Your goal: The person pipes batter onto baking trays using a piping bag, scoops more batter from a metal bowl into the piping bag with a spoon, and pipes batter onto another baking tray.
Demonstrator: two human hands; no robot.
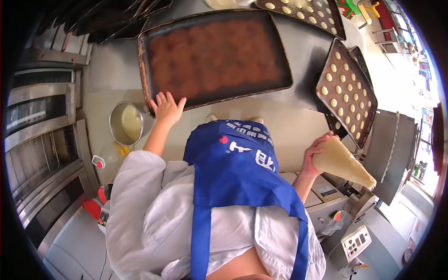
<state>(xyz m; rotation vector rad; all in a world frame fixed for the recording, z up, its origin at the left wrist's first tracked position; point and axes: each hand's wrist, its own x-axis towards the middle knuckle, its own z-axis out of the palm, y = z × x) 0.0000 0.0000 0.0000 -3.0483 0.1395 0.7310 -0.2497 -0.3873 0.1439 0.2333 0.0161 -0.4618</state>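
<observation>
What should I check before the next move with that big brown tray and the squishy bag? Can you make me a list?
1. Big tray bare: ok, only its brown surface shows.
2. Tray touched: ok, left fingers rest at its near left corner.
3. Piping bag gripped: ok, right fingers hold its wide end.
4. Narrow end over the big tray: not ok, it points away, off to the right.
5. Narrow end's opening clean: cannot tell, too small to see.
</observation>
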